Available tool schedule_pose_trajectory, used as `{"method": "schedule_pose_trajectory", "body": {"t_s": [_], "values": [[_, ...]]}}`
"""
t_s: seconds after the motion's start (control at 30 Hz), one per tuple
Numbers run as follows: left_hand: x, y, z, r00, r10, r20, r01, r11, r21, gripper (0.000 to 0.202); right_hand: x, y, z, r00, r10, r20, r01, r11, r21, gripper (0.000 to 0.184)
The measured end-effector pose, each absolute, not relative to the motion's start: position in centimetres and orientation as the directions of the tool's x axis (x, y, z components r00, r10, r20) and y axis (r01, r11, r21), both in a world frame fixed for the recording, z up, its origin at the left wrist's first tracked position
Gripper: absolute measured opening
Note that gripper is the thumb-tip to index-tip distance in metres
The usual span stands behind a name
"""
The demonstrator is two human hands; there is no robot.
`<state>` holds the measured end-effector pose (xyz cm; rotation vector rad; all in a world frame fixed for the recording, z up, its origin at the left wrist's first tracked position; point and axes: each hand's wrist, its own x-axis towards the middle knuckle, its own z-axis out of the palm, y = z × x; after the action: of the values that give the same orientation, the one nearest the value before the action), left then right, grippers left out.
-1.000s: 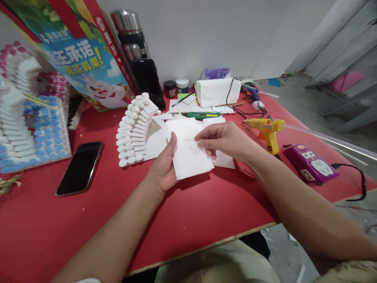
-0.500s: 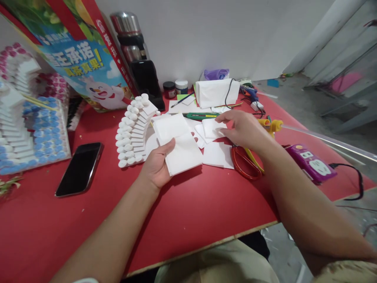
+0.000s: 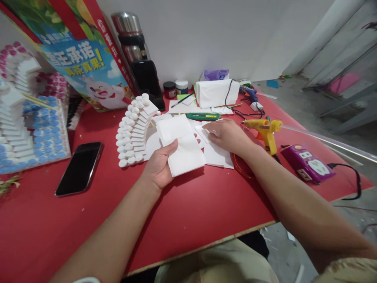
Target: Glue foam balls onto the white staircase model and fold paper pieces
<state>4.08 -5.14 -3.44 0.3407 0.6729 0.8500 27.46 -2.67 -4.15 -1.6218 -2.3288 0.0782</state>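
Observation:
My left hand point(image 3: 161, 167) grips a folded white sheet point(image 3: 185, 149), thumb on top and fingers underneath. The sheet is tilted above the red table. To its right, my right hand point(image 3: 228, 135) is curled over a small white paper piece point(image 3: 205, 129), with its fingertips partly hidden. Under that hand lies another white sheet point(image 3: 219, 155). Red-handled scissors point(image 3: 243, 168) are mostly covered by my right forearm. On the left stands a curved fan of white strips with round white tips point(image 3: 132, 133). A green utility knife point(image 3: 203, 116) rests behind the sheets.
A yellow glue gun point(image 3: 266, 131) and a purple power socket point(image 3: 308, 163) with a cable sit right. A black phone point(image 3: 79, 169) lies left. At the back are a colourful bag point(image 3: 88, 70), a steel flask point(image 3: 126, 27), paint jars point(image 3: 182, 86) and folded white paper point(image 3: 218, 94).
My right hand has moved left and down with the small white paper piece, uncovering the glue gun and covering more of the scissors. The sheet in my left hand has shifted slightly right.

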Motion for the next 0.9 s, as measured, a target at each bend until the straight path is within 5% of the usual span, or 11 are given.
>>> {"method": "schedule_pose_trajectory", "body": {"t_s": [0.2, 0.33, 0.5, 0.7, 0.8, 0.9], "values": [[4.1, -5.2, -3.5, 0.485, 0.773, -0.409, -0.564, 0.634, 0.53, 0.047, 27.1, -1.9, -4.2, -0.266, 0.939, 0.219, 0.947, 0.298, -0.124, 0.03], [4.1, -5.2, -3.4, 0.468, 0.775, -0.424, -0.561, 0.631, 0.536, 0.046, 27.8, -1.9, -4.0, -0.305, 0.858, 0.414, 0.919, 0.379, -0.108, 0.028], [4.0, -5.3, -3.5, 0.484, 0.766, -0.422, -0.554, 0.642, 0.53, 0.048, 28.5, -3.7, -2.2, -0.065, 0.708, 0.703, 0.821, 0.438, -0.365, 0.027], [3.8, -5.1, -4.1, 0.503, 0.768, -0.396, -0.558, 0.639, 0.53, 0.053, 28.1, -5.0, -0.7, 0.016, 0.752, 0.659, 0.331, 0.618, -0.713, 0.018], [3.7, -4.9, -4.4, 0.482, 0.757, -0.44, -0.548, 0.653, 0.523, 0.055, 28.0, -5.4, -0.1, -0.037, 0.845, 0.534, -0.096, 0.529, -0.843, 0.014], [4.0, -5.0, -4.3, 0.497, 0.737, -0.458, -0.534, 0.676, 0.508, 0.054, 27.6, -6.0, 0.6, -0.175, 0.892, 0.417, -0.25, 0.369, -0.895, 0.015]]}}
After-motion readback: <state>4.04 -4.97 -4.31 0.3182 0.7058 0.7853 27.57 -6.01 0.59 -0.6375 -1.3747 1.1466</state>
